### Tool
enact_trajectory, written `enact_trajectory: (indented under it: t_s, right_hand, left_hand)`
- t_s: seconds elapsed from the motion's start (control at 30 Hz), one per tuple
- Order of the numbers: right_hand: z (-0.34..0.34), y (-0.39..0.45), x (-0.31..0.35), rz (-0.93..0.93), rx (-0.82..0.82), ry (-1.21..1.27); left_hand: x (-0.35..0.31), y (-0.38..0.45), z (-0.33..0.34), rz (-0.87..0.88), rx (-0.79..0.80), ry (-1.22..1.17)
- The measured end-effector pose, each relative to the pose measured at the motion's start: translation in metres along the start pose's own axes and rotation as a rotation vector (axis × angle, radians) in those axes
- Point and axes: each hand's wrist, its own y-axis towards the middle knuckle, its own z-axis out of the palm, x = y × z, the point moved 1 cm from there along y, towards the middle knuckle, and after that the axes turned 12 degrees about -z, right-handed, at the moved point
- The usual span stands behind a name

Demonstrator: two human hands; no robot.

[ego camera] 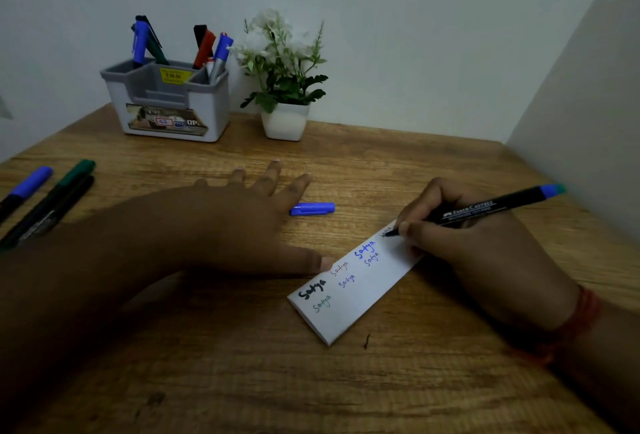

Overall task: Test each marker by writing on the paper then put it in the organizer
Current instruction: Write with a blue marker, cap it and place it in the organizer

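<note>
A folded white paper lies slanted on the wooden table, covered with several written words in black, blue, red and green. My right hand grips a black marker with a blue end, its tip touching the paper's far corner. My left hand lies flat with fingers spread, its thumb pressing the paper's left edge. The marker's blue cap lies on the table just beyond the paper. The grey-and-white organizer stands at the back left and holds several markers.
Three capped markers, one blue, one green and one black, lie at the table's left edge. A small white pot with a flowering plant stands right of the organizer. Walls close in behind and on the right.
</note>
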Motion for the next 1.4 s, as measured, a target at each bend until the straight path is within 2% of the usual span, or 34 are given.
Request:
enact_trajectory:
  t_s: [0.07,0.3,0.5,0.6,0.73,0.93,1.13,1.4]
  right_hand:
    - [-0.001,0.002,0.001,-0.009,-0.045,0.066]
    - [0.0,0.008,0.003,-0.097,-0.075,0.056]
    - [-0.003,0.009,0.005,-0.102,-0.067,0.052]
    - [-0.004,0.01,0.005,-0.047,-0.056,0.071]
    - [-0.004,0.011,0.005,0.012,-0.041,0.18]
    - [-0.007,0.016,0.003,0.072,-0.117,0.57]
    - [-0.007,0.017,0.004,0.069,-0.138,0.694]
    - [-0.005,0.017,0.005,0.097,-0.075,0.67]
  left_hand:
    - [0.001,0.001,0.001,0.007,-0.001,-0.004]
    - [0.002,-0.002,0.001,0.031,-0.053,-0.011]
    - [-0.005,0.003,-0.007,0.078,-0.289,-0.03]
    - [-0.008,0.004,-0.008,0.141,-0.396,-0.157]
    - [-0.009,0.005,-0.007,0.198,-0.509,-0.287]
    - [-0.016,-0.008,-0.005,0.301,-0.695,-0.552]
    - [-0.021,-0.013,-0.006,0.394,-0.75,-0.544]
    - [-0.025,-0.02,-0.007,0.461,-0.783,-0.49]
